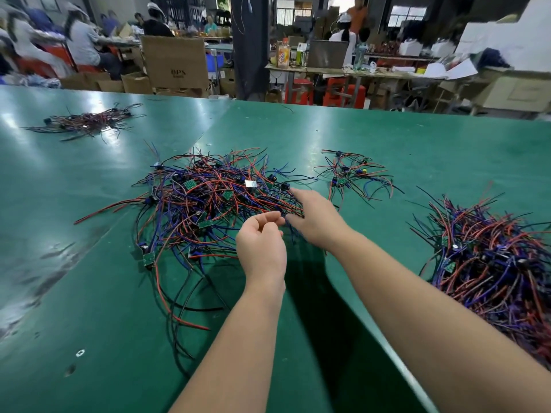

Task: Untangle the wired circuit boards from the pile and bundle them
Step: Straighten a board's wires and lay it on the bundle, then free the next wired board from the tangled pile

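Four wired-board piles (489, 257); left hand (261, 242) and right hand (316, 217), fingers (267, 217) tight on central pile (202, 201).

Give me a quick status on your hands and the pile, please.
Right hand gripping wires at central pile's right edge. Left hand pinching a strand beside it. Pile tangled; nothing blocking.

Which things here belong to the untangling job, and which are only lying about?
Job: big wire pile, small wire bunch, dense wire heap, far wire bunch, left hand, right hand.
Lying about: cardboard box, drink bottle, red stools.
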A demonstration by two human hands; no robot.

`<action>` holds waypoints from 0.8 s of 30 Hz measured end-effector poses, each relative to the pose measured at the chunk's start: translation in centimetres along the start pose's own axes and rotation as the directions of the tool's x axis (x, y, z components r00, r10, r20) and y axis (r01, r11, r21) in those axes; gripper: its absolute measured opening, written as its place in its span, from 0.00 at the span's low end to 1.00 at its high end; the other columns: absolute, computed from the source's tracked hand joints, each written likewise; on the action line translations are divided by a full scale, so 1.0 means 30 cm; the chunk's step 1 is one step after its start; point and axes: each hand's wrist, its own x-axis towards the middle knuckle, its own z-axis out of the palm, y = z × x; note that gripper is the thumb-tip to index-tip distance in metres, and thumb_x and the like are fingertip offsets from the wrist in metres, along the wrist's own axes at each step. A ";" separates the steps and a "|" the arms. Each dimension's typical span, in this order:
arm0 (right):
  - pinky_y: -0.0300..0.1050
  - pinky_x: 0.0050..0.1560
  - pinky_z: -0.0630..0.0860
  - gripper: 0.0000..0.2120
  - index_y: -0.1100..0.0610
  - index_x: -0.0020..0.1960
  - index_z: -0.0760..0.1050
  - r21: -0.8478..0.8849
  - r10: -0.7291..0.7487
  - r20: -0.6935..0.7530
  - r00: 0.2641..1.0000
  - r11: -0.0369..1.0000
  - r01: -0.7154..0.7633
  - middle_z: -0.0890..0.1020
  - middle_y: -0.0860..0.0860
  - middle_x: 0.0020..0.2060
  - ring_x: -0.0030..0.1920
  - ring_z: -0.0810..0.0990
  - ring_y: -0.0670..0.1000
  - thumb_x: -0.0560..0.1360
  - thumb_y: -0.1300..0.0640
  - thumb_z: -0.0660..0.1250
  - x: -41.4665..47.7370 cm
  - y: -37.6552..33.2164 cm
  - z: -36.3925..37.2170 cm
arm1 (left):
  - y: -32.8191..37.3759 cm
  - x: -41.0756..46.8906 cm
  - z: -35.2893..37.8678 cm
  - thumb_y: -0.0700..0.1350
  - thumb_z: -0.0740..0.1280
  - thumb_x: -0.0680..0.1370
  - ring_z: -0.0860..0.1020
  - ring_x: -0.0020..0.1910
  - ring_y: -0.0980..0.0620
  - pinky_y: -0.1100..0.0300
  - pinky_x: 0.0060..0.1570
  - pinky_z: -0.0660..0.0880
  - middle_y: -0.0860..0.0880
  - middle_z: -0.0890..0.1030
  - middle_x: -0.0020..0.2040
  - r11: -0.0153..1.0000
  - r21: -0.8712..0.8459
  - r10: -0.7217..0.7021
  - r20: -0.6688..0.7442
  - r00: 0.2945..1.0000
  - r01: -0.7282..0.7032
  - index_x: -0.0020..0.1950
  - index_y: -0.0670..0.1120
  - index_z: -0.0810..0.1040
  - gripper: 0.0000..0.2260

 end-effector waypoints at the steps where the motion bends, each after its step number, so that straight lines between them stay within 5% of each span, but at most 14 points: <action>1: 0.52 0.65 0.68 0.24 0.56 0.71 0.67 -0.025 0.038 0.019 0.999 0.999 -0.037 0.74 0.56 0.65 0.66 0.71 0.57 0.76 0.54 0.66 0.017 -0.012 0.021 | -0.002 0.000 0.000 0.34 0.58 0.75 0.76 0.36 0.56 0.64 0.36 0.71 0.53 0.81 0.39 1.000 0.002 0.000 0.000 1.000 0.000 0.42 0.48 0.78 0.13; 5: 0.44 0.49 0.75 0.08 0.56 0.51 0.82 0.051 0.114 -0.060 0.992 0.992 -0.111 0.83 0.56 0.47 0.50 0.80 0.58 0.75 0.58 0.68 0.017 -0.032 0.044 | -0.008 0.008 -0.001 0.33 0.57 0.75 0.76 0.36 0.55 0.64 0.36 0.72 0.51 0.79 0.40 0.999 -0.024 -0.022 -0.005 1.000 0.022 0.43 0.47 0.76 0.12; 8: 0.45 0.43 0.76 0.08 0.59 0.42 0.83 0.293 0.144 -0.175 0.974 0.952 -0.088 0.84 0.56 0.36 0.41 0.82 0.57 0.75 0.57 0.67 -0.012 -0.040 -0.009 | -0.003 0.016 0.005 0.34 0.55 0.77 0.75 0.36 0.54 0.64 0.34 0.71 0.49 0.77 0.41 0.986 -0.135 -0.096 -0.014 0.995 0.093 0.43 0.47 0.74 0.12; 12: 0.39 0.30 0.74 0.12 0.52 0.34 0.78 0.559 0.173 -0.406 0.897 0.824 0.094 0.82 0.49 0.29 0.26 0.80 0.47 0.76 0.60 0.66 -0.082 -0.058 -0.153 | 0.001 0.019 0.003 0.38 0.54 0.79 0.77 0.37 0.52 0.62 0.36 0.71 0.48 0.79 0.40 0.966 -0.204 -0.162 0.007 0.987 0.160 0.44 0.46 0.76 0.12; 15: 0.40 0.31 0.76 0.11 0.49 0.37 0.79 0.692 0.183 -0.501 0.846 0.672 0.265 0.82 0.48 0.28 0.25 0.79 0.48 0.75 0.62 0.67 -0.177 -0.050 -0.256 | 0.010 0.017 0.004 0.47 0.54 0.82 0.78 0.34 0.53 0.63 0.34 0.71 0.48 0.80 0.40 0.933 -0.274 -0.198 0.150 0.969 0.233 0.46 0.44 0.77 0.14; 19: 0.37 0.32 0.76 0.10 0.51 0.40 0.82 0.683 0.055 -0.382 0.923 0.689 0.241 0.84 0.54 0.31 0.28 0.79 0.49 0.73 0.65 0.70 -0.327 0.008 -0.270 | 0.029 0.001 0.018 0.57 0.52 0.82 0.82 0.36 0.52 0.63 0.34 0.76 0.46 0.84 0.41 0.851 -0.403 -0.145 0.433 0.890 0.335 0.52 0.45 0.75 0.19; 24: 0.41 0.36 0.76 0.07 0.54 0.38 0.83 0.634 0.058 -0.112 0.992 0.773 0.026 0.84 0.55 0.31 0.31 0.80 0.50 0.70 0.65 0.73 -0.443 0.090 -0.190 | 0.023 -0.015 0.024 0.40 0.58 0.82 0.83 0.40 0.51 0.63 0.39 0.79 0.45 0.84 0.44 0.878 -0.408 -0.036 0.466 0.884 0.251 0.59 0.43 0.72 0.08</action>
